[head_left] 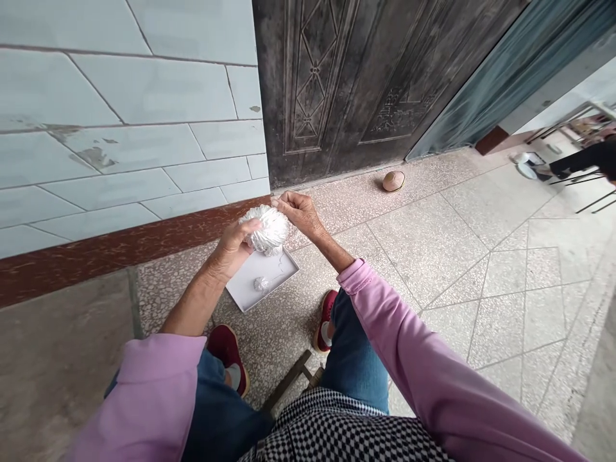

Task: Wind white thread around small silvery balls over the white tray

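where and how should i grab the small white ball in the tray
Probably best pinched lightly across its middle, from above and the near side. The small white ball is roundish and rests on the flat base of the tray, whose walls look low. The big white ball, held up, crowds the far side. A thin strand seems to lie rightward, so avoid snagging it.

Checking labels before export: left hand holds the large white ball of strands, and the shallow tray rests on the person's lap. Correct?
One error: the shallow tray lies on the speckled floor, not the lap, as the head view shows. The left hand holding the large white ball of strands stands.
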`<state>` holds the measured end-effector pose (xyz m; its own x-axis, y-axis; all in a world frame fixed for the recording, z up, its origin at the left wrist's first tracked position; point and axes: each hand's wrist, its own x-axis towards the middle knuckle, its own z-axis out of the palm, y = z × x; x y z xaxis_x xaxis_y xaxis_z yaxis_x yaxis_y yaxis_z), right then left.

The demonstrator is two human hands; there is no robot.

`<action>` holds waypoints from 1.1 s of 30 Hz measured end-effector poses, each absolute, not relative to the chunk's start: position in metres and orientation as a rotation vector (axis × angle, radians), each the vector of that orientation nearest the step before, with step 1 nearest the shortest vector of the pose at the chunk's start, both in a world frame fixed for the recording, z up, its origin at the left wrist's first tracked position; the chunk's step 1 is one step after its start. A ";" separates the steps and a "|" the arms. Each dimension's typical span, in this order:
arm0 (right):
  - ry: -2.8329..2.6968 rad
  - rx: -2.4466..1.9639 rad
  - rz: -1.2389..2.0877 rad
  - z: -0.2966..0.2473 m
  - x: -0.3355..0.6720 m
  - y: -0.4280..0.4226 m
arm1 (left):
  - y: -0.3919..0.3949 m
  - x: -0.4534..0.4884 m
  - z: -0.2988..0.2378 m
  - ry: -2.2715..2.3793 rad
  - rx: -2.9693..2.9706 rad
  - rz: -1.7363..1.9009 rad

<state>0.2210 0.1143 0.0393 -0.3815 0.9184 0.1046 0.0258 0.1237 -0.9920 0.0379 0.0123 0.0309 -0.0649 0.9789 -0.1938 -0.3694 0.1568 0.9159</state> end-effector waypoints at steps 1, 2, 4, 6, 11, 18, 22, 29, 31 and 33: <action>-1.562 -0.953 1.385 0.038 0.219 0.114 | 0.012 0.038 0.031 1.059 0.765 1.305; -1.546 -0.961 1.392 0.037 0.217 0.114 | 0.011 0.039 0.032 1.037 0.779 1.304; -1.520 -0.980 1.390 0.037 0.213 0.114 | 0.010 0.039 0.033 1.003 0.798 1.299; -1.497 -0.998 1.386 0.037 0.211 0.115 | 0.010 0.038 0.035 0.997 0.788 1.317; -1.481 -1.018 1.362 0.039 0.205 0.115 | 0.005 0.036 0.039 1.025 0.726 1.397; -1.608 -1.016 1.340 0.033 0.194 0.098 | -0.001 0.026 0.041 0.940 0.675 1.498; -1.802 -0.959 1.304 0.028 0.194 0.080 | 0.006 0.018 0.043 0.956 0.722 1.570; -2.031 -0.757 1.378 0.034 0.211 0.069 | 0.016 0.007 0.039 1.243 0.826 1.635; -2.019 -0.721 1.405 0.039 0.219 0.070 | 0.019 0.003 0.034 1.346 0.888 1.631; -2.002 -0.699 1.429 0.042 0.227 0.072 | 0.022 -0.002 0.029 1.453 0.969 1.599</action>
